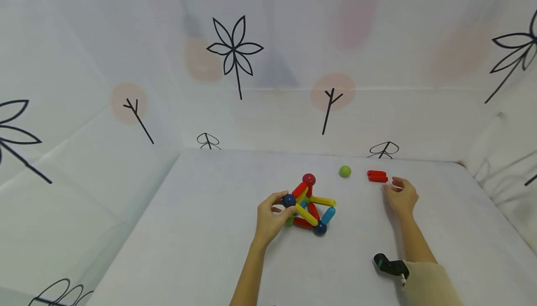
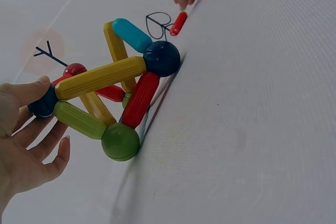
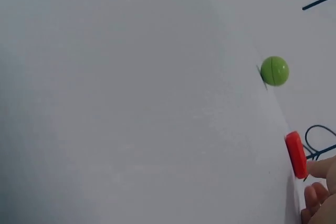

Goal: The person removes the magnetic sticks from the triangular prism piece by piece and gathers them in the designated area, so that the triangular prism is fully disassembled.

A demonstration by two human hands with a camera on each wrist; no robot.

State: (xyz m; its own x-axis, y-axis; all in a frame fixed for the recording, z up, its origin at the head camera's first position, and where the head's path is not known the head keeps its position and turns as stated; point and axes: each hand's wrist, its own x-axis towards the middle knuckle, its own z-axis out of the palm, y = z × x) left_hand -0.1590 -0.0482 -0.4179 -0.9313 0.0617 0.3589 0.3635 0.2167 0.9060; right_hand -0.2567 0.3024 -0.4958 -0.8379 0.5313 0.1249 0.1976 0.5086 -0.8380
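Note:
My left hand [image 1: 269, 218] pinches a dark blue ball [image 1: 288, 200] between thumb and fingers. That ball is a corner of a magnetic ball-and-rod structure [image 1: 307, 211] on the table. Yellow, red, blue and green rods join its balls, including a red ball [image 1: 308, 179] on top, a second dark blue ball [image 2: 161, 59] and a green ball [image 2: 121, 142]. One light blue rod [image 1: 329, 215] slants up from the second blue ball. At the right, my right hand [image 1: 401, 197] has its fingertips right by the ends of two red rods [image 1: 378, 178] lying side by side.
A loose green ball [image 1: 345, 171] lies left of the red rods. A black device [image 1: 391, 266] is at the right sleeve [image 1: 430, 283]. The white table [image 1: 189, 250] meets a patterned cloth backdrop [image 1: 268, 119] at its far edge.

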